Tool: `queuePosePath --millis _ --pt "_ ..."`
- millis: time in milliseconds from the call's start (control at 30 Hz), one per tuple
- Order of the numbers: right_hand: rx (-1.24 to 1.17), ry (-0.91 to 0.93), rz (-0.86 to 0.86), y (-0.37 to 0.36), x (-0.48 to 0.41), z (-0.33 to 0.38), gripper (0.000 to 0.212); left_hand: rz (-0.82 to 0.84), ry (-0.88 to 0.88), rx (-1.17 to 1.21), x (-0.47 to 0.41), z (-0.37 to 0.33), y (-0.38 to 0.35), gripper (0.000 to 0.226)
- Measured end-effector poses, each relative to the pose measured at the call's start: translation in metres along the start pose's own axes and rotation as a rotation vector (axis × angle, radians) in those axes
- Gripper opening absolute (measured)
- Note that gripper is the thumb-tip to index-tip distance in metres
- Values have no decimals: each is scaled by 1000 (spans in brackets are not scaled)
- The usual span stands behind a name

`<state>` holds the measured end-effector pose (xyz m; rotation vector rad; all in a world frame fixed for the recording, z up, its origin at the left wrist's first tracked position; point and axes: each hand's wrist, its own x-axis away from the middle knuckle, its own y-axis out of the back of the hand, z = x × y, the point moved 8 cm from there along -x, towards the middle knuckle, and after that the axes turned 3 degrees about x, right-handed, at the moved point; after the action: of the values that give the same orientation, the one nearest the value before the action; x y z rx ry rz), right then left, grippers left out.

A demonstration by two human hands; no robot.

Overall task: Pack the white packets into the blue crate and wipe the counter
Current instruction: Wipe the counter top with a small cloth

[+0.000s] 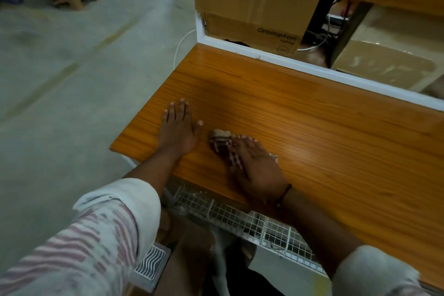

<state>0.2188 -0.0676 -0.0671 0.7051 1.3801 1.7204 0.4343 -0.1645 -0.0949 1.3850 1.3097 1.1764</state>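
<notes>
Orange wood-grain tabletop (312, 127), concrete floor (72, 67) to its left. The right hand (259, 166) presses the striped cloth (222, 143) flat with extended fingers (242, 145). The cloth protrudes toward the left hand (179, 127), which lies flat and spread just beside it; white packets and blue crate are not in view.

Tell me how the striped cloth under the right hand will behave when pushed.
Probably floppy: the cloth lies crumpled beyond the right hand. It should slide easily, as the counter looks smooth and glossy, though it may bunch further.

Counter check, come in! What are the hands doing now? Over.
Left hand open, flat on the counter. Right hand presses the striped cloth onto it. Nothing in the cloth's way.
</notes>
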Motion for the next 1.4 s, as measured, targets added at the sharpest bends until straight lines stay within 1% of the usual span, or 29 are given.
queuePosePath --millis 100,200,233,267,300,367,400,433,467,500,533,567,600,667,700,733,767,800,833,867,900,933,1033,1067,1133,1233,1300,1333,1400 --pt "-18 -199 -62 4 -6 -33 56 -8 -6 2 3 -1 1 77" --pt "-2 -296 -97 6 -13 -37 64 -16 -3 12 2 0 0 77" --pt "10 -273 -109 6 -13 -25 64 -18 -3 11 2 0 0 77" --pt "4 -194 -108 4 -11 -6 61 -16 -3 8 1 1 0 77" --pt "-8 -69 -87 0 -7 15 58 -10 -5 6 0 1 0 77" --pt "17 202 27 -12 11 48 55 -7 -1 14 0 2 -1 77" --pt "56 261 46 -12 10 39 55 -18 -4 14 0 2 -1 77" --pt "76 237 26 -8 -2 17 55 -27 -7 11 -1 2 -1 76" --pt "80 127 -8 -2 -18 -15 55 -25 -9 9 -1 3 -1 76" --pt "88 -26 -63 8 -33 -50 57 -17 -12 9 -2 3 -2 76" --pt "98 -202 -82 17 -42 -77 60 -18 -15 10 -2 3 -3 77" --pt "111 -302 -88 17 -46 -88 62 -26 -15 11 -2 4 -2 77" --pt "124 -273 -72 12 -50 -77 62 -32 -15 17 -2 4 -2 78" --pt "142 -42 18 -6 -40 -28 61 -25 -23 28 -3 5 -2 78" --pt "140 59 55 -13 -32 -16 59 -31 -26 26 -3 5 -3 78" --pt "148 96 66 -12 -33 -22 59 -38 -27 25 -3 5 -2 78" --pt "157 65 20 -6 -42 -39 58 -39 -26 26 -3 5 -2 78" --pt "148 -49 -41 3 -52 -65 58 -33 -28 28 -4 5 -1 78" --pt "128 -217 -97 14 -59 -95 58 -29 -29 32 -4 4 -1 78" --pt "104 -375 -104 21 -61 -117 59 -31 -28 36 -4 4 -1 78" --pt "101 -451 -106 21 -62 -121 60 -39 -29 38 -3 4 -1 78" --pt "114 -429 -104 17 -64 -110 60 -49 -34 37 -2 4 -1 77" --pt "116 -144 -18 -6 -60 -47 59 -52 -41 30 -8 3 -2 80" --pt "112 -97 2 -8 -62 -43 59 -50 -35 29 -11 3 -3 81" --pt "93 -119 -32 1 -83 -69 58 -42 -23 23 -18 1 -3 83" --pt "128 -324 -76 17 -126 -133 62 -50 -24 19 -23 -3 -3 86" --pt "125 -400 -96 25 -161 -158 61 -73 -25 22 -24 -3 -3 86" --pt "130 -388 -97 26 -181 -161 59 -82 -22 20 -24 -3 -2 86" --pt "131 -303 -65 22 -222 -151 55 -91 -24 20 -24 -2 -2 85"
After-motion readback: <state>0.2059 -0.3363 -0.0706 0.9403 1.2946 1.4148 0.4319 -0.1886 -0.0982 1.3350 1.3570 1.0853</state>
